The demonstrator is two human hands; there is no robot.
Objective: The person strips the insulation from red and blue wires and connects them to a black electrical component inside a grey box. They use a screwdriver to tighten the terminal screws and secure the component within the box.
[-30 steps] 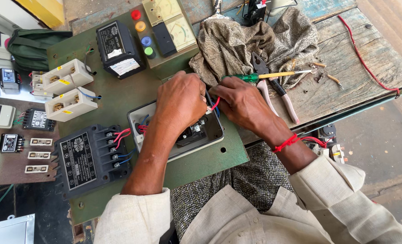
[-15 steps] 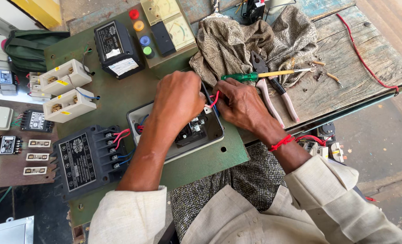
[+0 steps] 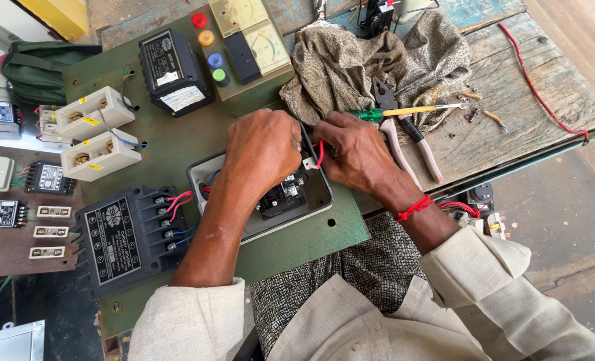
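Observation:
A grey open switch box (image 3: pixel 297 207) with a black part inside sits on a green panel board (image 3: pixel 297 247). My left hand (image 3: pixel 264 150) rests over the box's top edge, fingers curled down into it. My right hand (image 3: pixel 354 150) is beside it at the box's right corner, fingers pinched on a red wire (image 3: pixel 320 154) that loops out between the two hands. What the left fingers hold is hidden.
A screwdriver with a green and yellow handle (image 3: pixel 404 111) and pliers (image 3: pixel 404 137) lie on a cloth (image 3: pixel 377 60) just right of my hands. A black terminal unit (image 3: pixel 120 237), two white blocks (image 3: pixel 100 154), a black meter box (image 3: pixel 174 70) and coloured buttons (image 3: pixel 210 47) sit on the board.
Both hands stay at the box's top right corner with only small finger movements on the red wire. The view has shifted slightly.

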